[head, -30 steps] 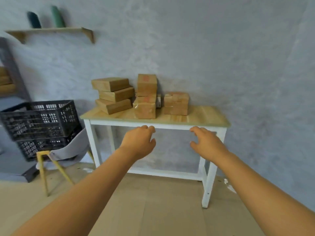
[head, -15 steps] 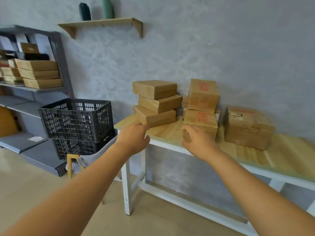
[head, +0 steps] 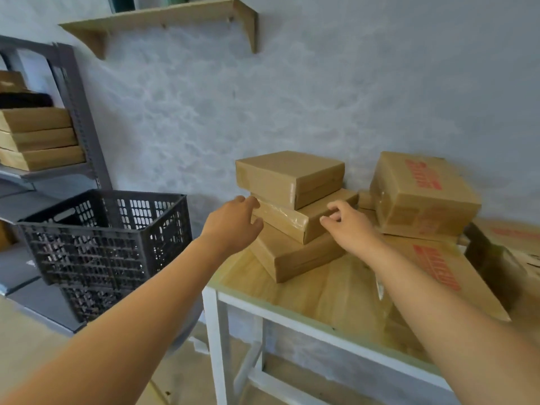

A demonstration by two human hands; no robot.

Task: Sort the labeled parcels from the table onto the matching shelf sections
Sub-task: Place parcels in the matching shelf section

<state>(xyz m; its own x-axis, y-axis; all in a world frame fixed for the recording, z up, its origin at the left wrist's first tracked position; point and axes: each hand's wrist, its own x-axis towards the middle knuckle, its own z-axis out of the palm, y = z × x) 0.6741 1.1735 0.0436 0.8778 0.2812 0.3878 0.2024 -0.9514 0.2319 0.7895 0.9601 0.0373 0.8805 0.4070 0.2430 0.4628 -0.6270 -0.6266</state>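
Wooden table (head: 327,290): three stacked flat parcels (head: 292,211), two hands alongside.

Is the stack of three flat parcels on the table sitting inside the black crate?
No. The three flat parcels are stacked on the wooden table, while the black crate stands apart to the left.

1. Two forearms show, both bare from the bottom edge of the view up to the wrists; no sleeve covers either.
2. The left hand (head: 232,226) wears no glove, ring or watch.
3. The right hand (head: 349,226) is likewise bare (its wrist carries no band).
4. Fingernails are too blurred to judge.
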